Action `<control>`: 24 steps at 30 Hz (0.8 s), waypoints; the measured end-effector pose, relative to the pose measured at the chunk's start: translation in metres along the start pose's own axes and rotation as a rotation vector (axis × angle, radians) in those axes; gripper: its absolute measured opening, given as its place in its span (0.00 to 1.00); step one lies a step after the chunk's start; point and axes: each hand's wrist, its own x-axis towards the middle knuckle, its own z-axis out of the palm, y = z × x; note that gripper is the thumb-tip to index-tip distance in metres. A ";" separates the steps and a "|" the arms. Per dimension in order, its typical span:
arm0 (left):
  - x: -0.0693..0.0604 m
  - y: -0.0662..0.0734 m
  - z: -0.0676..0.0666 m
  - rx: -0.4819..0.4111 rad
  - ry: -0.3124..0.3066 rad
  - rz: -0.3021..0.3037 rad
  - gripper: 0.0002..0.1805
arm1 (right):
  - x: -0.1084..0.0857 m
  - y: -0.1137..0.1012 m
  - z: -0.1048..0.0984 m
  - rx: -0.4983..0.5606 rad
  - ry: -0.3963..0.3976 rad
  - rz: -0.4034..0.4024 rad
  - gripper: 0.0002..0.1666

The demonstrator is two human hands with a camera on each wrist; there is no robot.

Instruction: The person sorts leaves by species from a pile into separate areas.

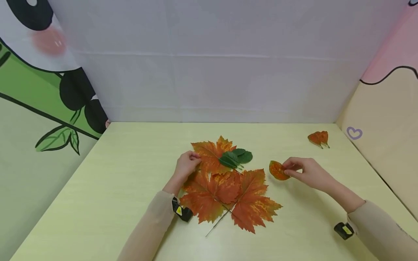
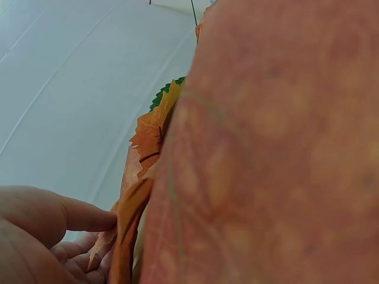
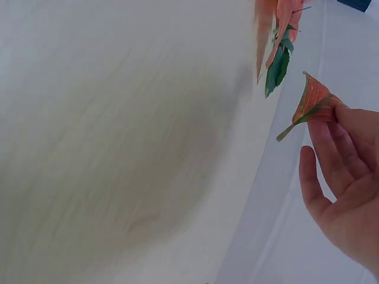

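Several large orange maple leaves with thin stems lie overlapping on the table. My left hand pinches the left edge of the upper maple leaf between thumb and fingers. In the left wrist view, the thumb of the left hand presses that orange edge, and a blurred leaf covers the right half. Small green leaves rest on the upper maple leaf. To the right of the pile, my right hand holds a small orange leaf above the table, its green stem showing in the right wrist view.
Two small orange-brown leaves lie at the back right of the pale yellow table. A grey-white wall panel rises behind the table. Printed panels stand at both sides.
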 end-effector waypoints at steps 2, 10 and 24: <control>0.000 0.000 0.000 0.000 0.002 0.001 0.07 | 0.004 0.009 -0.002 0.006 0.022 0.032 0.06; 0.001 -0.001 0.001 0.006 0.005 0.009 0.08 | 0.016 0.035 -0.014 0.042 0.080 0.146 0.10; 0.004 -0.004 0.005 0.011 0.013 0.007 0.07 | 0.031 0.072 -0.025 -0.024 0.142 0.244 0.18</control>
